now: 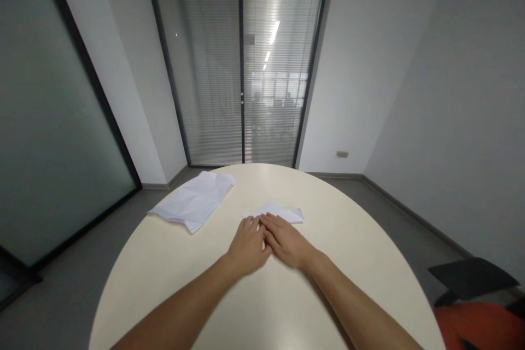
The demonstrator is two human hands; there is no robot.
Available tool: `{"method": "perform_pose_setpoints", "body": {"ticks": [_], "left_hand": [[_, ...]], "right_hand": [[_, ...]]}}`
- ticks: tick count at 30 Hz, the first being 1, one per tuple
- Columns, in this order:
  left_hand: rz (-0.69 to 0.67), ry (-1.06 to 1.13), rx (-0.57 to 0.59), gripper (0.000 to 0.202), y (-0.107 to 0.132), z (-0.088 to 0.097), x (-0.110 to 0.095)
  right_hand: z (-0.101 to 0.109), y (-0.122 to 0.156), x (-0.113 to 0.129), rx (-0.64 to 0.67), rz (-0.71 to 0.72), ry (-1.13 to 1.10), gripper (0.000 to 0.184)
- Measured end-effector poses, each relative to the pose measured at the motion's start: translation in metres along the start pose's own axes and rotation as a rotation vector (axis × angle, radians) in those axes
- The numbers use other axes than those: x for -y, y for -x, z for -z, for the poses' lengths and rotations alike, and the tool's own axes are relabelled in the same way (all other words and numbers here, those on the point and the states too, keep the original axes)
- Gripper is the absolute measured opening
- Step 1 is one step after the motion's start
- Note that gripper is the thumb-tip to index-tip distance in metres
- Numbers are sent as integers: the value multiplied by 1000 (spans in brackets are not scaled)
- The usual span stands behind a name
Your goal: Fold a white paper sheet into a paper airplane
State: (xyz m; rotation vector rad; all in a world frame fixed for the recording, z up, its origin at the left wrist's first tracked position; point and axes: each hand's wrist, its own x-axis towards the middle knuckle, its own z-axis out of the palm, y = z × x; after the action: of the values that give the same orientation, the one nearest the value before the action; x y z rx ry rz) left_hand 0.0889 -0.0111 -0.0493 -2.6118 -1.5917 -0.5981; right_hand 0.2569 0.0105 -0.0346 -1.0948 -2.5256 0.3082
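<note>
A folded sheet of white paper point(287, 213) lies flat on the round table, partly hidden by my fingers. My left hand point(249, 246) rests palm down at its near left edge, fingers stretched forward. From the right, my right hand point(286, 240) lies palm down on the paper's near edge, its fingers extended. The two hands touch at the fingertips and thumbs. Neither is wrapped round the paper. To the left, a small stack of creased white sheets point(197, 199) lies close to the table's far left edge.
The round cream table point(353, 262) has a curved edge on both sides. An orange seat point(482, 325) and a black armrest point(471, 276) stand at the lower right. Beyond the table are glass doors with blinds point(200, 71), and a frosted glass panel point(49, 109) stands at left.
</note>
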Motion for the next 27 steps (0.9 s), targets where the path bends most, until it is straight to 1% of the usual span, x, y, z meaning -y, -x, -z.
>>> {"method": "perform_pose_setpoints", "body": {"ticks": [3, 6, 8, 11, 13, 16, 20, 27], "left_hand": [[-2, 29, -4, 45, -1, -1, 0], [8, 31, -15, 44, -1, -2, 0], [29, 24, -4, 46, 0, -3, 0], [64, 14, 43, 53, 1, -6, 1], [70, 7, 75, 58, 1, -8, 2], [68, -4, 94, 59, 1, -10, 4], [60, -16, 97, 59, 1, -9, 4], [69, -28, 111, 60, 2, -4, 1]], "right_hand": [[-4, 1, -4, 63, -80, -71, 58], [-7, 2, -9, 99, -157, -64, 65], [-8, 3, -12, 102, -188, -25, 69], [-8, 4, -20, 83, -237, 48, 71], [-8, 5, -25, 68, -287, 81, 70], [-6, 6, -33, 60, -362, 115, 71], [-6, 6, -37, 56, -378, 155, 71], [-2, 5, -32, 100, -405, 193, 74]]}}
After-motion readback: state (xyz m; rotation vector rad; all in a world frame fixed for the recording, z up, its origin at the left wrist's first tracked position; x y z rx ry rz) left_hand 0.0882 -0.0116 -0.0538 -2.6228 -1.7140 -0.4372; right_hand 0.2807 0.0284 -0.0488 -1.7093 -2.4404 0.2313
